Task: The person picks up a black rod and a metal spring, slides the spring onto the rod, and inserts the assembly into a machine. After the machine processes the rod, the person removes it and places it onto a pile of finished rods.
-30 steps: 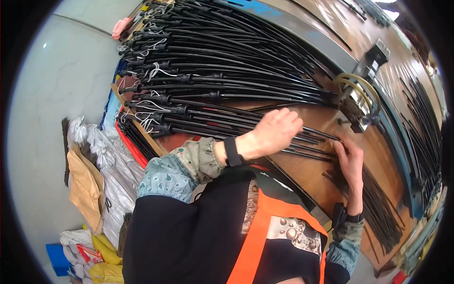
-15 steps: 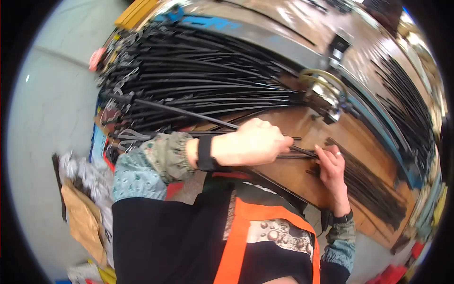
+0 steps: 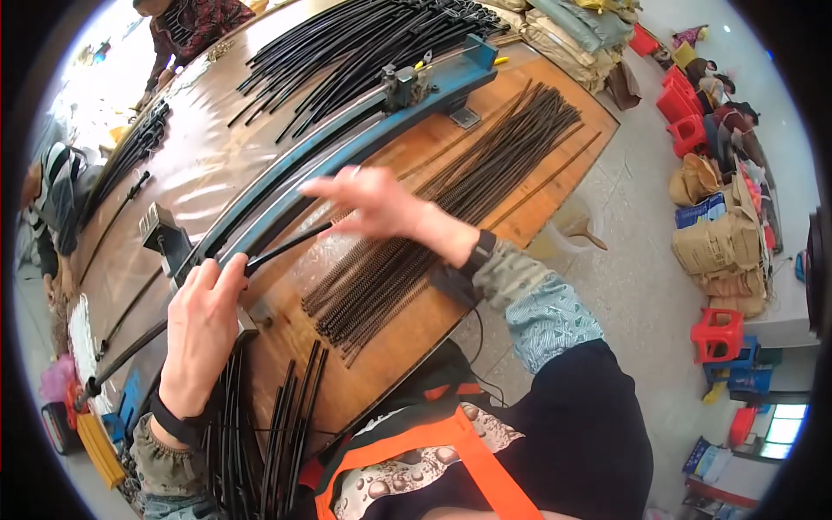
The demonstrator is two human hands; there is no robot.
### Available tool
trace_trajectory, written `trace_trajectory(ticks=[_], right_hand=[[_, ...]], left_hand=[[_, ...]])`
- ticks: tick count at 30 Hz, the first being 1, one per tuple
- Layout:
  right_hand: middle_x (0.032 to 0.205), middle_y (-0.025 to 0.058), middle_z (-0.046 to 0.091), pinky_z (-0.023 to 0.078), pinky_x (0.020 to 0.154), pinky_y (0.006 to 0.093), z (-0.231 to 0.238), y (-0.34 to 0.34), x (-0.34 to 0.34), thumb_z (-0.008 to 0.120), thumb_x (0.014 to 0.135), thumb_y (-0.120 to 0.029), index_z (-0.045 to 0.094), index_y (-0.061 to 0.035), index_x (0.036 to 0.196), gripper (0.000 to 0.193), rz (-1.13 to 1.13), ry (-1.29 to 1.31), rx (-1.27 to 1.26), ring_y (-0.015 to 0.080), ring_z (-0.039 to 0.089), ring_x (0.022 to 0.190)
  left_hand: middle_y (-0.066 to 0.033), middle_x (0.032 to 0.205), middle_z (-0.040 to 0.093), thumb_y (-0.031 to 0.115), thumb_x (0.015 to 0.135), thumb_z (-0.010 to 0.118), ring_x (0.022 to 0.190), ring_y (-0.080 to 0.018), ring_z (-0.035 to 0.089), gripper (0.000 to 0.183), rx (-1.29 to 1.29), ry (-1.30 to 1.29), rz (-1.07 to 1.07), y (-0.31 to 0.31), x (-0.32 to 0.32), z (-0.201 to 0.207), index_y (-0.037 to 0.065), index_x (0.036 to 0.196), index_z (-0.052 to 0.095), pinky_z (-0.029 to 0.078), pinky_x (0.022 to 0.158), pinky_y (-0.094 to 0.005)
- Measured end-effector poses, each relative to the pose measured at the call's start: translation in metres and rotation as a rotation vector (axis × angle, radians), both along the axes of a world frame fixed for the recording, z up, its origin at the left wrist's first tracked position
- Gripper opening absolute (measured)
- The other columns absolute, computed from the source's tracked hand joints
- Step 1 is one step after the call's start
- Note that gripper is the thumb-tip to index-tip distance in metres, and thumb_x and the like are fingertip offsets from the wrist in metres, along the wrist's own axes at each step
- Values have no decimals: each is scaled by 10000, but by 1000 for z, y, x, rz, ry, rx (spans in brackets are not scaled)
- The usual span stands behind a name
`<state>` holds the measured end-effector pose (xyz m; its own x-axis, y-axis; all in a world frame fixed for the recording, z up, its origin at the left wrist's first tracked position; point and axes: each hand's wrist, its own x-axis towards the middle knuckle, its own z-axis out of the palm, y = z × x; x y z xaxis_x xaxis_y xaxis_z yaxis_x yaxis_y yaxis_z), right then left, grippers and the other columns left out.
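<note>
My left hand (image 3: 201,325) is closed around a long black tube (image 3: 295,244), which runs from the lower left up toward the table's middle. A thicker fitting (image 3: 89,390) shows near its far-left end. My right hand (image 3: 373,204) is beside the tube's upper right end, slightly blurred, with index finger and thumb spread apart. It does not grip the tube; whether the thumb touches it I cannot tell. Under and beyond the right hand lies a bundle of long, thin dark coil springs (image 3: 381,299).
A blue metal rail (image 3: 451,89) with a clamp (image 3: 405,89) crosses the wooden table (image 3: 537,195). Black tubes are heaped behind it (image 3: 347,52) and lie near my left forearm (image 3: 286,433). Two people sit across the table (image 3: 186,35) and at the left (image 3: 52,204). Red stools (image 3: 719,334) stand at right.
My view has swung to the right. Before, both hands were close together on thin black pieces; now the right hand has come off, fingers spread, and the left hand keeps hold of the tube.
</note>
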<state>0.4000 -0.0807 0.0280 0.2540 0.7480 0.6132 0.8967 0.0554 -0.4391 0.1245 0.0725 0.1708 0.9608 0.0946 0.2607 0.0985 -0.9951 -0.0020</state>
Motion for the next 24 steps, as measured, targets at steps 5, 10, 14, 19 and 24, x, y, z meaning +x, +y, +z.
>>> trace_trajectory(ticks=[5,10,14,19,24], right_hand=[[800,102,666,530,601,319,-6,24,-17,738,793,-116,582,-147,1312,543,-78,-13,280,198,655,670],[770,97,646,532,615,330,22,13,-34,734,820,-153,579,-143,1308,512,120,410,115,208,650,676],[760,68,638,521,627,323,16,24,-69,764,810,-195,559,-147,1340,570,-74,37,-172,201,630,703],[747,56,621,492,626,306,29,25,-77,768,820,-201,622,-127,1281,489,299,325,108,177,597,731],[803,69,628,495,654,308,41,44,-112,734,857,-159,681,-94,1196,349,380,170,279,193,586,726]], left_hand=[[-126,797,517,11,858,621,757,-316,572,282,52,64,8,19,7,-20,62,1135,609,475,633,-412],[-120,777,508,33,866,629,746,-305,566,306,-6,-47,68,24,-12,-4,83,1168,624,469,631,-408],[-111,755,489,48,864,643,731,-293,557,354,71,43,84,27,-34,-2,109,1212,632,465,629,-407],[-101,744,477,52,861,649,708,-284,543,414,72,36,171,31,-68,2,142,1264,626,465,629,-401],[-107,739,467,43,859,645,711,-278,535,437,42,43,178,19,-85,1,140,1284,619,465,643,-396]])
